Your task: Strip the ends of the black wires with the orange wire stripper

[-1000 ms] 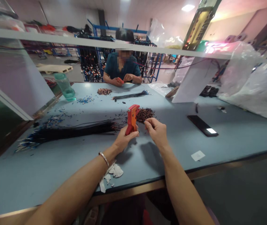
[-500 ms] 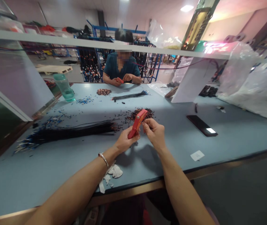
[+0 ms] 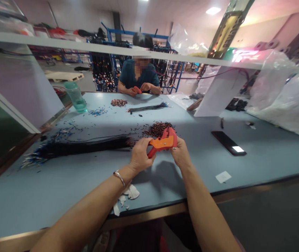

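My left hand is closed round the handles of a red and orange wire stripper, held sideways above the table. At the tool's head, my right hand is curled, its fingertips partly hidden behind the red jaws; what they grip does not show. Just beyond the tool lies a pile of small dark and copper-coloured offcuts. To the left, a thick bundle of black wires lies flat, with blue and white ends at its far left.
Across the table a person holds a similar red tool. Near them are a thin wire bundle, a copper-coloured pile and a green bottle. A phone and white paper lie right; crumpled tissue sits by the front edge.
The wire stripper has turned from upright to sideways, its orange side now facing me. My right hand has moved slightly right and its fingertips are now behind the tool's head.
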{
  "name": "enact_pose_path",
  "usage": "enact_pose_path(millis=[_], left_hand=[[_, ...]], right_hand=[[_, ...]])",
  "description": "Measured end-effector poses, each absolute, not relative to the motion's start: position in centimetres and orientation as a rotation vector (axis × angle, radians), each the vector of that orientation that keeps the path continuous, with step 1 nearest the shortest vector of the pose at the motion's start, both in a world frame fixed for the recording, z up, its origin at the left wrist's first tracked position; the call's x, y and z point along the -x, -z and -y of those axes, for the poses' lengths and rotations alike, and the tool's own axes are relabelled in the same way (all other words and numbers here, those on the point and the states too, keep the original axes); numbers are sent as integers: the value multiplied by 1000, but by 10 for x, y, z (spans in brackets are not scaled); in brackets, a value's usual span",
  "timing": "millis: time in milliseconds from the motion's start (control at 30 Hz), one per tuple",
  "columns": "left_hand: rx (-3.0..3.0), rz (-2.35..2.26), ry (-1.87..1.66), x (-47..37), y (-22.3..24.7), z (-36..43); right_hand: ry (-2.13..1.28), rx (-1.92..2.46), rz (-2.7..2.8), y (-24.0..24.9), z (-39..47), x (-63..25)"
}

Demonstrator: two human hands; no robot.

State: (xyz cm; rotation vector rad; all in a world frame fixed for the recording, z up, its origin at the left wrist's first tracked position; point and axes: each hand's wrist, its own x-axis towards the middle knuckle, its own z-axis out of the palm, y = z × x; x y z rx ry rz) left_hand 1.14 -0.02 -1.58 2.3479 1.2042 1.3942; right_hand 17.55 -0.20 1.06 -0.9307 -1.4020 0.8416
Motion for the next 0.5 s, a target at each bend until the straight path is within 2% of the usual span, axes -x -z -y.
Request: enact_pose_path(millis=[200,500], left_hand=[[-2485,-1370,-1348,-10,16,1],[-2502,-1375,-1321,-9,16,2]], right_hand=[[-917,958,1381,-7,0,-180],[-969,931,1372,-3,-3,-184]])
